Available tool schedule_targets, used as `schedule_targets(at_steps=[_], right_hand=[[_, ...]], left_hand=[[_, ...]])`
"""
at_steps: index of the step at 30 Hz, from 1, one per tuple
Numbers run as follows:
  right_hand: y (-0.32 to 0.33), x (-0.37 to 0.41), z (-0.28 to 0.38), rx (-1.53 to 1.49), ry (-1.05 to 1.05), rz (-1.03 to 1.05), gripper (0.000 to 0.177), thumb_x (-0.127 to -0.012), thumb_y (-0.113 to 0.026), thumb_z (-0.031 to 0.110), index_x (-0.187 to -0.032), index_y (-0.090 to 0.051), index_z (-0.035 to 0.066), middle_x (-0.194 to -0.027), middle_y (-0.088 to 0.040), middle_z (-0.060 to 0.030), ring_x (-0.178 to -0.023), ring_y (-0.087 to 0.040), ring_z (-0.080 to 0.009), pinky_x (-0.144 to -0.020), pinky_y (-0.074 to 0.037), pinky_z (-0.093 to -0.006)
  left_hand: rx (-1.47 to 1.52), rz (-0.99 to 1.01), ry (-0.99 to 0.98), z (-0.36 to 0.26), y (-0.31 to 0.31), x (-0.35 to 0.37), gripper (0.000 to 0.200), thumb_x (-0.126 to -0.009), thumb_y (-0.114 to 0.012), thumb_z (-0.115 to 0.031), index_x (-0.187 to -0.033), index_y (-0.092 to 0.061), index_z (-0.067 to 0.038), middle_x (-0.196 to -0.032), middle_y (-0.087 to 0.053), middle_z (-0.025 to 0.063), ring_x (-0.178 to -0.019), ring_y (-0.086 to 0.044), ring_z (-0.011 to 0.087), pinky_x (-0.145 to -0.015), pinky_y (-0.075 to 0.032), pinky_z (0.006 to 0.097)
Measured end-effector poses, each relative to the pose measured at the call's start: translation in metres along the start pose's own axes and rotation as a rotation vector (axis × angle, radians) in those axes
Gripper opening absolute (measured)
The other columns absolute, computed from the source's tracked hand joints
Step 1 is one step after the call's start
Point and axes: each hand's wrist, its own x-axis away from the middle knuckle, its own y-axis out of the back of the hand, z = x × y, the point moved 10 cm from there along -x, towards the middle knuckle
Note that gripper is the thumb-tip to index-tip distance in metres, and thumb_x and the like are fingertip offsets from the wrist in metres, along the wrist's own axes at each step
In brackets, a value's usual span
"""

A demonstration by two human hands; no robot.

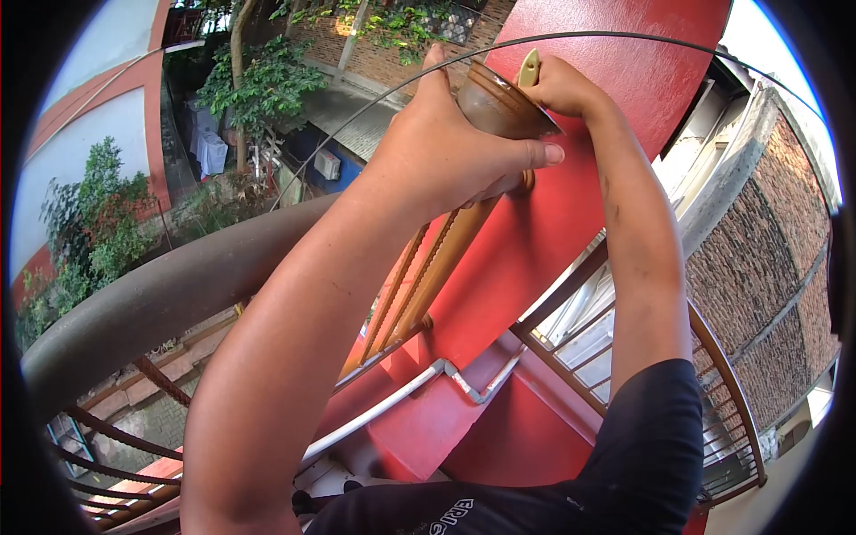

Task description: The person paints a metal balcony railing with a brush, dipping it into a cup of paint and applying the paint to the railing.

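Observation:
My left hand (455, 138) is closed around a brown cup-like container (501, 102), its fingers and thumb spread along the sides. The container is tilted, and what is inside it cannot be seen. Just beyond it, my right hand (566, 86) grips a tool with a pale yellow-green handle (530, 69) that looks like a brush handle. The tool's working end is hidden. Both hands are up in front of a glossy red column (615, 62). Below my left hand runs an orange-brown railing post (443, 263).
A thick dark handrail (178, 272) curves in from the left, with brown bars beneath it. One black cable (374, 100) arcs across the view. A white pipe (379, 410) bends along the red ledge below. Another railing (720, 392) is at right; a tiled roof (758, 259) lies beyond.

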Motion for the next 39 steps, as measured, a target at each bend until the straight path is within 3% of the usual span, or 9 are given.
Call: schedule_targets(at_steps=[5, 8, 11, 14, 17, 25, 30, 35, 39], right_hand=[[-0.012, 0.010, -0.003, 0.131, -0.019, 0.115, 0.020, -0.081, -0.076, 0.017, -0.081, -0.070, -0.002, -0.071, -0.070, -0.0093, -0.062, -0.066, -0.0170, -0.059, -0.054, -0.0308], [-0.002, 0.016, -0.016, -0.043, -0.133, 0.132, 0.018, -0.077, -0.072, 0.018, -0.079, -0.066, 0.002, -0.071, -0.064, -0.0030, -0.066, -0.057, -0.0128, -0.060, -0.047, -0.0328], [0.009, 0.019, -0.012, -0.168, -0.065, -0.069, 0.014, -0.077, -0.071, 0.015, -0.080, -0.067, 0.002, -0.072, -0.065, -0.0036, -0.066, -0.060, -0.0136, -0.059, -0.049, -0.0315], [0.001, 0.021, -0.020, 0.039, -0.072, -0.019, 0.012, -0.079, -0.070, 0.013, -0.083, -0.068, 0.002, -0.073, -0.066, -0.0039, -0.066, -0.062, -0.0139, -0.060, -0.052, -0.0299], [0.001, 0.035, -0.032, -0.034, -0.160, 0.064, 0.014, -0.081, -0.072, 0.014, -0.087, -0.068, 0.002, -0.074, -0.068, -0.0050, -0.067, -0.064, -0.0131, -0.060, -0.053, -0.0287], [0.067, 0.100, -0.009, -0.322, 0.069, -0.471, 0.021, -0.085, -0.077, 0.015, -0.094, -0.071, -0.003, -0.081, -0.072, -0.0097, -0.075, -0.069, -0.0152, -0.069, -0.056, -0.0295], [0.066, 0.134, 0.017, -0.200, 0.148, -0.601, 0.014, -0.088, -0.075, 0.013, -0.091, -0.073, -0.001, -0.081, -0.072, -0.0053, -0.076, -0.067, -0.0116, -0.070, -0.054, -0.0267], [0.057, 0.148, 0.013, -0.169, 0.124, -0.613, 0.016, -0.088, -0.075, 0.017, -0.089, -0.074, 0.001, -0.077, -0.071, -0.0027, -0.073, -0.064, -0.0090, -0.067, -0.051, -0.0264], [0.042, 0.137, -0.002, -0.183, 0.113, -0.613, 0.018, -0.089, -0.073, 0.019, -0.089, -0.074, 0.001, -0.074, -0.070, -0.0028, -0.071, -0.063, -0.0089, -0.066, -0.050, -0.0279]], left_hand=[[0.004, 0.018, 0.023, -0.004, -0.001, 0.003, 0.135, -0.070, -0.090, -0.022, -0.151, 0.012, 0.013, -0.075, -0.068, 0.0092, -0.057, -0.064, 0.0130, -0.053, -0.052, 0.0255], [-0.014, 0.030, 0.040, -0.003, -0.001, 0.003, 0.135, -0.071, -0.090, -0.020, -0.150, 0.014, 0.012, -0.074, -0.068, 0.0090, -0.056, -0.063, 0.0129, -0.052, -0.051, 0.0258], [-0.014, 0.038, 0.058, -0.006, -0.001, 0.004, 0.134, -0.071, -0.090, -0.019, -0.151, 0.014, 0.011, -0.075, -0.068, 0.0091, -0.055, -0.062, 0.0127, -0.050, -0.051, 0.0256], [0.011, 0.039, 0.045, -0.005, -0.002, 0.003, 0.134, -0.070, -0.090, -0.019, -0.152, 0.012, 0.010, -0.075, -0.068, 0.0094, -0.055, -0.062, 0.0126, -0.050, -0.051, 0.0251], [-0.012, 0.034, 0.080, -0.007, -0.001, 0.005, 0.134, -0.070, -0.091, -0.019, -0.153, 0.011, 0.009, -0.076, -0.068, 0.0100, -0.056, -0.062, 0.0127, -0.050, -0.051, 0.0250], [0.119, 0.051, 0.051, -0.003, -0.005, 0.002, 0.132, -0.070, -0.091, -0.016, -0.153, 0.007, 0.009, -0.096, -0.069, 0.0154, -0.069, -0.068, 0.0145, -0.054, -0.055, 0.0264], [0.094, 0.026, 0.014, -0.001, -0.002, 0.000, 0.131, -0.068, -0.093, -0.018, -0.153, 0.003, 0.011, -0.114, -0.066, 0.0198, -0.094, -0.070, 0.0208, -0.075, -0.059, 0.0307], [0.082, 0.033, 0.008, -0.001, -0.001, 0.000, 0.136, -0.064, -0.096, -0.027, -0.153, -0.002, 0.012, -0.123, -0.064, 0.0216, -0.111, -0.065, 0.0255, -0.098, -0.050, 0.0323], [-0.022, -0.026, 0.030, 0.009, 0.006, -0.002, 0.139, -0.060, -0.097, -0.037, -0.153, -0.007, 0.012, -0.126, -0.062, 0.0245, -0.118, -0.061, 0.0280, -0.104, -0.046, 0.0338]])
